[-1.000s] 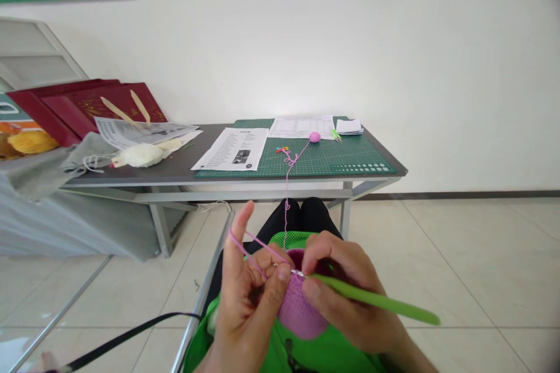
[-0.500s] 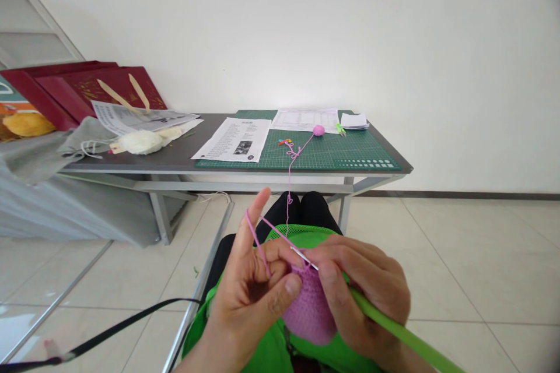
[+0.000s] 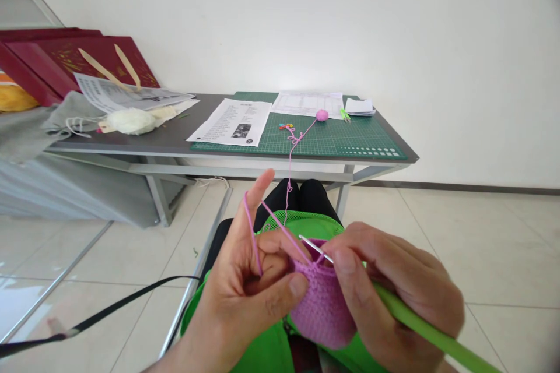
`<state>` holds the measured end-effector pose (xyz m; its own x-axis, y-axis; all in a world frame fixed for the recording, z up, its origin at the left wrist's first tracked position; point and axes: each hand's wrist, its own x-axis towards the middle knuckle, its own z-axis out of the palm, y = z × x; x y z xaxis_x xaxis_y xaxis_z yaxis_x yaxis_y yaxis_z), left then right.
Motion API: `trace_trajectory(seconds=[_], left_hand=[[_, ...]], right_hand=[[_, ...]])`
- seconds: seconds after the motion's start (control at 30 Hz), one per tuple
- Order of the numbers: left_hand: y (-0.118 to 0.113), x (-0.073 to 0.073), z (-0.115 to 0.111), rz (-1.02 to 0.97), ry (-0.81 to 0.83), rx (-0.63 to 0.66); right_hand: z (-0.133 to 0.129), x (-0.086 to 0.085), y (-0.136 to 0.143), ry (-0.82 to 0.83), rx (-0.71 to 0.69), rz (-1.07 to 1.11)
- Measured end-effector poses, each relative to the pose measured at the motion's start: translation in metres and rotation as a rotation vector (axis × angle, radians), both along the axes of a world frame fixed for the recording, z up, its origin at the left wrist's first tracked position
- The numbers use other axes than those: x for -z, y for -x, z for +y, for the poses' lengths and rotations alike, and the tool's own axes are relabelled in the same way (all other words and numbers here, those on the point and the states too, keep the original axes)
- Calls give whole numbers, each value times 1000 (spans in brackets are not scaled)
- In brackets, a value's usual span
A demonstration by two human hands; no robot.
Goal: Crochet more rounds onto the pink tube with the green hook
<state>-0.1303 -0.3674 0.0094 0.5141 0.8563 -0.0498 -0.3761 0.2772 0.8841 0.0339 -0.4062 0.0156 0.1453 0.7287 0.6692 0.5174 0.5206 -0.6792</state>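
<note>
A pink crocheted piece (image 3: 326,306), rounded like a small cup, hangs between my hands above my lap. My left hand (image 3: 249,280) pinches its upper rim between thumb and fingers, while the raised index finger carries a loop of pink yarn (image 3: 284,227) stretched down to the rim. In my right hand (image 3: 394,285) is a crochet hook (image 3: 431,329) with a thick green handle and a thin metal shaft. The hook's tip points up and left, just above the rim, with a pink loop around the shaft. The far side of the piece is partly hidden by my fingers.
On the table's green cutting mat (image 3: 363,140) lie a pink yarn ball (image 3: 322,115), a printed sheet (image 3: 236,122), small coloured stitch markers (image 3: 286,126) and green snips (image 3: 345,115). White yarn (image 3: 131,121) and dark red bags (image 3: 83,58) are at left. A black strap (image 3: 131,303) crosses lower left.
My right hand has moved right and tilted, drawing the hook's tip clear above the rim. The crocheted piece has shifted slightly right, showing more of its opening. The camera view has tipped down.
</note>
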Motion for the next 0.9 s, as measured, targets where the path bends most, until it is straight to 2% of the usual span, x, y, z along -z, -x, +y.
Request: trace_trajectory(seconds=[0.13, 0.3, 0.5, 0.57, 0.7, 0.9], left_hand=[[1, -2, 0, -12, 65, 71], [-1, -4, 0, -43, 106, 71], [-7, -7, -3, -137, 153, 32], [-5, -5, -3, -127, 122, 55], [2, 1, 1, -122, 37, 166], [3, 4, 1, -195, 89, 231]], right_hand=[[-5, -2, -4, 31, -66, 52], [-10, -8, -15, 97, -165, 64], [-4, -15, -15, 134, -146, -61], [0, -15, -11, 161, -155, -94], [0, -15, -10, 58, -131, -174], [-6, -14, -13, 108, -165, -82]])
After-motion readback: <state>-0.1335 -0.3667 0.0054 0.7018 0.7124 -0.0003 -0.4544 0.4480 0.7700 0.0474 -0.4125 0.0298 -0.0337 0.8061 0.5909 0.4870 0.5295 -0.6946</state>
